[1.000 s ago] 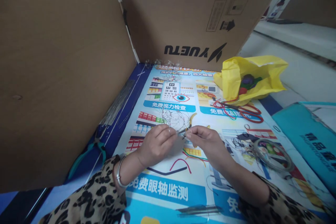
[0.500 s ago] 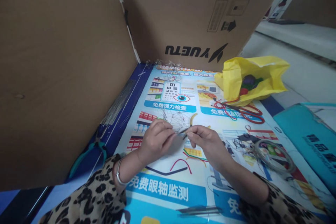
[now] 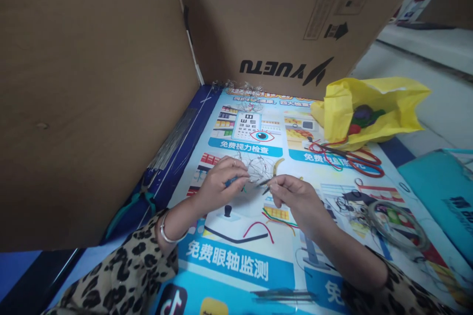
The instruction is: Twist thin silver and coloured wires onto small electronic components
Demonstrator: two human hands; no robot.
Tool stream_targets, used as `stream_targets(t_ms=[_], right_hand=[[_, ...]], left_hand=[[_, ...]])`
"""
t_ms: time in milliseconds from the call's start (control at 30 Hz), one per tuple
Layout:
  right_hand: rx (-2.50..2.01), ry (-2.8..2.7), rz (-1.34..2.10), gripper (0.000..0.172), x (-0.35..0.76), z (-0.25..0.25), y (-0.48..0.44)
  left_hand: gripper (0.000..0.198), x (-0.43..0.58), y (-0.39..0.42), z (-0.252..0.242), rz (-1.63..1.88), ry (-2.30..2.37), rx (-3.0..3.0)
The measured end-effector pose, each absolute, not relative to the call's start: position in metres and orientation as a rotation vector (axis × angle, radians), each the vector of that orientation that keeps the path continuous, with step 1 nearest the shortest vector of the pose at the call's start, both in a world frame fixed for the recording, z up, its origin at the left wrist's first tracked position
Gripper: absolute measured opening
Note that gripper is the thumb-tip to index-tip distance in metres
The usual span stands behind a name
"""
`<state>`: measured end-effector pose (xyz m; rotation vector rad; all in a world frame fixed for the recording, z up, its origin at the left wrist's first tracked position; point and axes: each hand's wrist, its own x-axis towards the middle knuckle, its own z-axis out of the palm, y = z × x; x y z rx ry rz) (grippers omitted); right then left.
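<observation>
My left hand (image 3: 223,182) is over the printed sheet, thumb apart from the fingers, with nothing visible held between them. My right hand (image 3: 291,194) is closed, thumb against fingers, on a slender dark piece (image 3: 264,183) with two tips pointing left; its exact kind is unclear. Just beyond both hands is a tangle of thin silvery wire (image 3: 258,167). A curved yellow strip (image 3: 277,166) stands up behind my right fingers. Nearer me, a bent black strip (image 3: 236,239), a red curved wire (image 3: 260,226) and several coloured wires (image 3: 279,219) lie flat.
Cardboard walls (image 3: 111,83) rise left and behind. Teal-handled pliers (image 3: 138,202) and straight wires (image 3: 172,140) lie left. Right are a yellow bag (image 3: 391,108), red-handled scissors (image 3: 369,162), a wire coil (image 3: 399,224) and a teal box (image 3: 439,192). Dark rods (image 3: 284,296) lie in front.
My left hand has drawn back from the dark piece, and its thumb and fingers have parted. The right hand still grips that piece. The whole view has shifted slightly.
</observation>
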<state>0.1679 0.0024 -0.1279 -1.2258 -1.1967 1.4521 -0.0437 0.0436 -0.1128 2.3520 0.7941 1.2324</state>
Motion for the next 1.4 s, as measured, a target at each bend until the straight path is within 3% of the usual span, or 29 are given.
stream_targets(t_ms=[367, 1400], right_hand=[[-1.255, -1.182, 1.428, 0.020, 0.1705, -0.1321, 0.0064], [-1.321, -1.236, 1.337, 0.022, 0.1690, -0.1306, 0.0083]], left_hand=[[0.041, -0.0495, 0.0464, -0.1089, 1.124, 0.595, 2.433], [0.030, -0.0496, 0.0447, -0.1118, 1.207, 0.730, 2.503]])
